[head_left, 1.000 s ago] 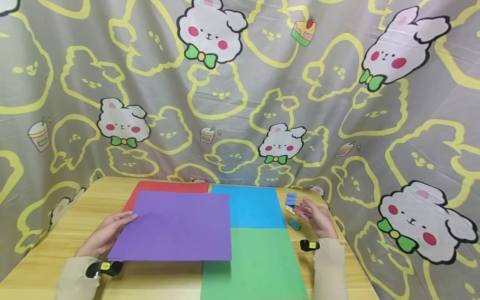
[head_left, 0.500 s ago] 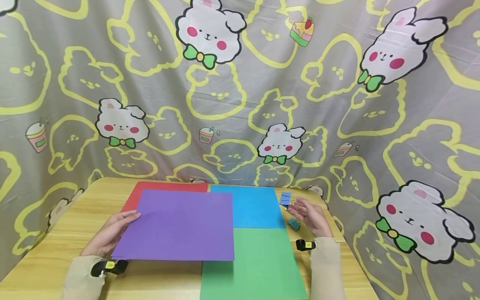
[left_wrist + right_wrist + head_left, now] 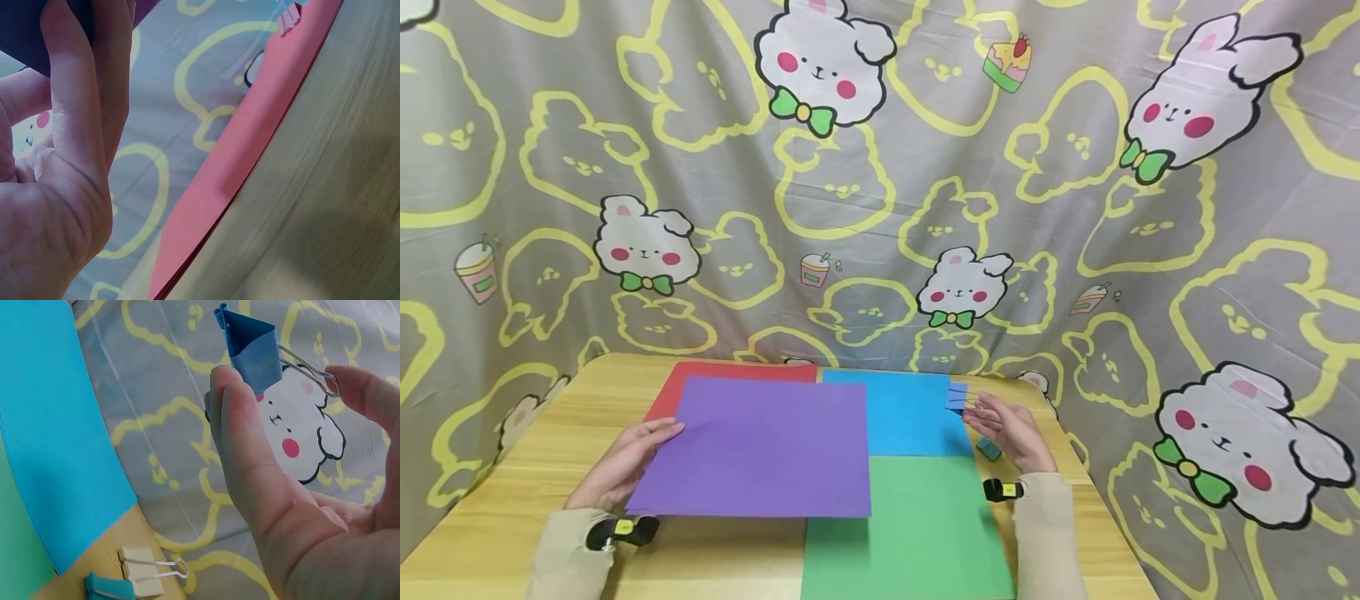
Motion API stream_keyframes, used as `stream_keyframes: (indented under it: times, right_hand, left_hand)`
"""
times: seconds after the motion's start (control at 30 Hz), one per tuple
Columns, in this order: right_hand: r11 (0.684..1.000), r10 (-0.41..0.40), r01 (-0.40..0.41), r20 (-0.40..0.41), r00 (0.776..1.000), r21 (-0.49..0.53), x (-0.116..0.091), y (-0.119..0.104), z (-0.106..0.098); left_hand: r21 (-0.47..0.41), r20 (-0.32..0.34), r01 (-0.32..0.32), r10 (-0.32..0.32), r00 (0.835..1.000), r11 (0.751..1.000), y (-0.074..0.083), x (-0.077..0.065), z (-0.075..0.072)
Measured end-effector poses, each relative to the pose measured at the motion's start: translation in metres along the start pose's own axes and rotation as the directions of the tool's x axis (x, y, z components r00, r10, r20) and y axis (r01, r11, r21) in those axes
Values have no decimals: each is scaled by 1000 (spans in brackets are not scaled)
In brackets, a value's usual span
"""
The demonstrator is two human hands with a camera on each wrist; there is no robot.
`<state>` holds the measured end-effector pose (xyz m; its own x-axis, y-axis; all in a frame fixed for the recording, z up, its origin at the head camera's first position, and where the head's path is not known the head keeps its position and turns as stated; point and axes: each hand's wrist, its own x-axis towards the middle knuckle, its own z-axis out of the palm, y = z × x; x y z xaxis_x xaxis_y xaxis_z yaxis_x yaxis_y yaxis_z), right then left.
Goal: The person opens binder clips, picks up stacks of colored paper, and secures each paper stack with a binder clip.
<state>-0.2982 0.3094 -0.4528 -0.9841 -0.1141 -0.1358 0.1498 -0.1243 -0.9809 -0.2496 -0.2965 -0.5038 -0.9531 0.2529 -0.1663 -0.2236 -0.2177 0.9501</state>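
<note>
My left hand (image 3: 625,462) grips the left edge of a purple sheet (image 3: 760,450), thumb on top, which it holds tilted above the table. In the left wrist view, fingers (image 3: 75,94) lie against the sheet's dark underside. My right hand (image 3: 1011,429) pinches a blue binder clip (image 3: 957,397) by its wire handles. The right wrist view shows the thumb on one handle and the blue clip body (image 3: 256,359) beyond the fingertips. In the head view the clip overlaps the right edge of the blue sheet (image 3: 895,412).
Flat on the wooden table lie a green sheet (image 3: 910,533) and a red one (image 3: 737,372), partly covered by the purple sheet. A pink clip (image 3: 290,20) sits on the red one. Right of the sheets are a teal binder clip (image 3: 989,448) and a cream one (image 3: 142,570).
My right hand has moved left with the blue binder clip, from beside the blue sheet to over its right edge. The purple sheet has shifted slightly right with my left hand.
</note>
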Motion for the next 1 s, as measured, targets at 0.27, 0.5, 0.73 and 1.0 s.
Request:
stream_keyframes:
  times: [0.27,0.5,0.73,1.0]
  right_hand:
    - [1000,-17,18,15,1000,-22,4,4,11]
    - [1000,-8,7,48,999,10,5,6,16]
    - [1000,7,-6,90,996,-8,3,3,24]
    - [1000,10,-11,86,996,5,5,6,30]
  left_hand:
    - [13,-2,-14,14,1000,1000,-1,3,-1]
    - [19,-21,-23,24,1000,1000,-2,4,0]
    - [4,-11,-41,41,999,999,-2,5,0]
    - [0,-11,-55,55,998,998,-1,4,1]
